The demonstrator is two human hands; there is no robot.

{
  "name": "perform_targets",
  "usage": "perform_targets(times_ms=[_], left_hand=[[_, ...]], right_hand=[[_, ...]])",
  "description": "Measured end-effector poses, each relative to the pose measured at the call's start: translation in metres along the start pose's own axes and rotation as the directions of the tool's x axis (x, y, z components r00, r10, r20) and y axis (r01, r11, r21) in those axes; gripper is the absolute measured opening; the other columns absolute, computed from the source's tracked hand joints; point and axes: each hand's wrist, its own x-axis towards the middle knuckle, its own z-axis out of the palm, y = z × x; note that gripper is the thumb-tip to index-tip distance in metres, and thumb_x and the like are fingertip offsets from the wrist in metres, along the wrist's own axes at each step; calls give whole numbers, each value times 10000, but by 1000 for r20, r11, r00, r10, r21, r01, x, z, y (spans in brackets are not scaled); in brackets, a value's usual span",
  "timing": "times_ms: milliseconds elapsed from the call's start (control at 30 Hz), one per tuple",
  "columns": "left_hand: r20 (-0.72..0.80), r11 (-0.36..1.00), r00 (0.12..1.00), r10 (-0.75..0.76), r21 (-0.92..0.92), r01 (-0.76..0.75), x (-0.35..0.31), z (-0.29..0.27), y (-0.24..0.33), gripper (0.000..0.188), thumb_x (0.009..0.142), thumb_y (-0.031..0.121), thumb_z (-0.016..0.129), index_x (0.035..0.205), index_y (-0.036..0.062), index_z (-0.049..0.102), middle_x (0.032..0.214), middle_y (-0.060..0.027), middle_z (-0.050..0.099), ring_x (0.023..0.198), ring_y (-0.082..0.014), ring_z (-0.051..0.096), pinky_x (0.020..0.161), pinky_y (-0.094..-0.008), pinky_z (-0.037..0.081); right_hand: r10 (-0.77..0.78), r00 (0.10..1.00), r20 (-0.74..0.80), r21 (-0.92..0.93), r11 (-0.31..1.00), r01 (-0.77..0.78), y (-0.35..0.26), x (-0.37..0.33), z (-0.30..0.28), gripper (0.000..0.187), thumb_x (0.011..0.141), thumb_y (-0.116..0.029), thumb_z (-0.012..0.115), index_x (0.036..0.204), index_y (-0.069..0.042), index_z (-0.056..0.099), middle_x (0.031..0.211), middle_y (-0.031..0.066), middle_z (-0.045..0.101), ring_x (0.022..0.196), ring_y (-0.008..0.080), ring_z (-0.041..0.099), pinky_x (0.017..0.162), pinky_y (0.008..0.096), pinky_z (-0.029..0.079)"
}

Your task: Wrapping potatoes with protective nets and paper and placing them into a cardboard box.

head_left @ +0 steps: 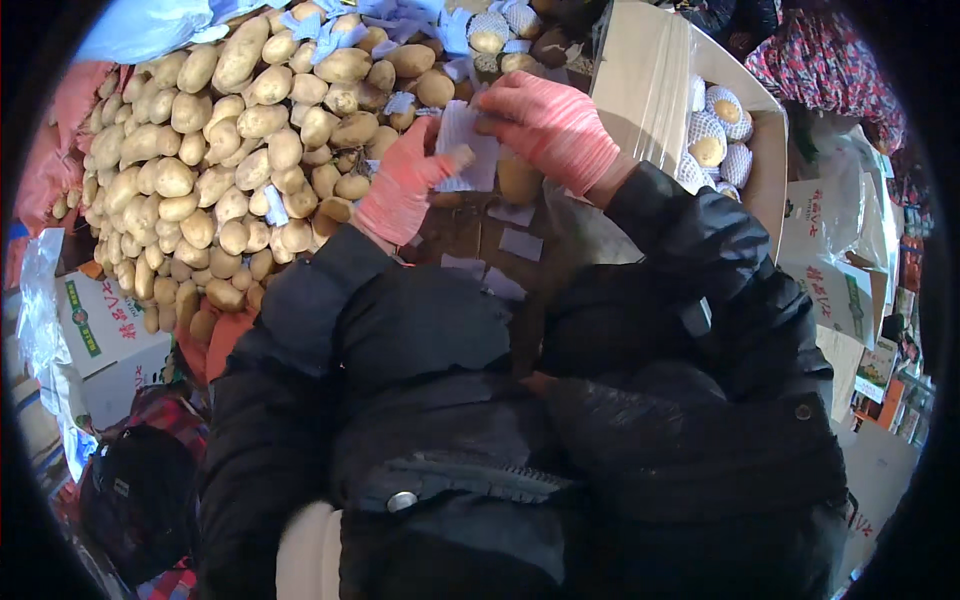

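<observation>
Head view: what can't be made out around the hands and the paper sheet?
- Paper sheet: its right part is hidden under the right hand.
- Left hand: glove and angle hide the fingertips' grip on the sheet.
- Surface under the hands: mostly blocked by the black jacket.
- Potato pile: its left edge bends into the dark fisheye rim.
- Netted fruit in the cardboard box: partly veiled by clear film.

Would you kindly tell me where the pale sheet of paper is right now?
In the head view, the paper sheet sits at upper centre, held between the left hand and right hand, just right of the potato pile.
</observation>
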Motion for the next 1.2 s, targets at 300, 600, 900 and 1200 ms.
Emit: perform_targets(times_ms=[300, 600, 900, 1200], left_hand=[[1, 830, 949, -315, -484, 277, 9, -10, -27, 287, 952, 295, 641, 1143, 83, 604, 1034, -15, 660, 914, -132, 643, 765, -286, 532], [120, 237, 990, -78, 967, -98, 56, -107, -204, 358, 801, 268, 696, 1108, 97, 631, 1127, -207, 632, 1034, -365, 618, 834, -450, 518], [-359, 830, 773, -523, -9, 558, 46, -129, -210, 349, 930, 316, 604, 1189, 82, 611, 1157, -118, 649, 1030, -273, 630, 867, -407, 511], [226, 893, 966, -127, -398, 211, 24, 6, 40, 555, 1006, 465, 468, 1350, 31, 493, 1312, -143, 563, 1196, -289, 563, 1027, -462, 472]], right_hand=[[4, 999, 54, 447, 894, -27, 9, -3, 16, 310, 844, -100, 700, 1149, -81, 648, 1117, 97, 649, 1028, 209, 632, 848, 330, 521], [425, 881, 210, 807, 433, -402, 69, -6, 32, 559, 869, -105, 708, 1394, -109, 518, 1095, 27, 647, 874, 95, 597, 702, 248, 507], [40, 950, -310, 247, 968, 40, 71, -11, 22, 526, 818, -13, 684, 1312, -157, 579, 1114, 101, 663, 928, 284, 651, 824, 354, 539], [373, 910, -183, 768, 632, -104, -16, -10, -58, 513, 868, -265, 653, 1318, -45, 546, 1037, 106, 661, 863, 205, 605, 784, 346, 507]])
